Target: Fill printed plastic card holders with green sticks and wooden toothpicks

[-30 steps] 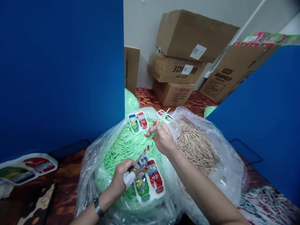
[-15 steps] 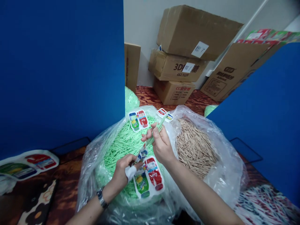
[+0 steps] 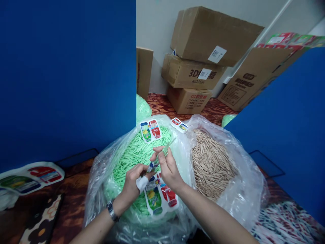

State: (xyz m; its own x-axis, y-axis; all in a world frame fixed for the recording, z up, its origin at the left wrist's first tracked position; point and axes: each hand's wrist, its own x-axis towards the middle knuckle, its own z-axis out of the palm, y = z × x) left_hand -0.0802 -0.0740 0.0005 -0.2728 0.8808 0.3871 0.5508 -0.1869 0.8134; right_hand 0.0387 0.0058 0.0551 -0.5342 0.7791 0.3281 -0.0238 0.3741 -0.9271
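My left hand (image 3: pixel 134 176) is closed on a small printed pouch (image 3: pixel 141 184), which it mostly covers. Close beside it, my right hand (image 3: pixel 169 169) pinches a few thin pale-green sticks (image 3: pixel 168 145), their lower ends near the pouch's top. Both hands are above a clear plastic bag full of green sticks (image 3: pixel 127 156). On those sticks lie a flat pouch (image 3: pixel 154 200) printed with green and red bottles, partly behind my right hand, and a similar pouch (image 3: pixel 150 130) at the far side. A third pouch (image 3: pixel 179 125) rests on the bag's plastic.
A second clear bag (image 3: pixel 243 189) holds brown sticks (image 3: pixel 212 162). Stacked cartons (image 3: pixel 190 100) stand behind, with another carton (image 3: pixel 238 88) leaning at right. Blue panels (image 3: pixel 66 78) flank both sides. A large printed cutout (image 3: pixel 45 178) and a flower-patterned phone case (image 3: pixel 42 223) lie left.
My right hand has come down and slightly left with the green sticks, closer to the pouch in my left hand. The left hand has barely moved.
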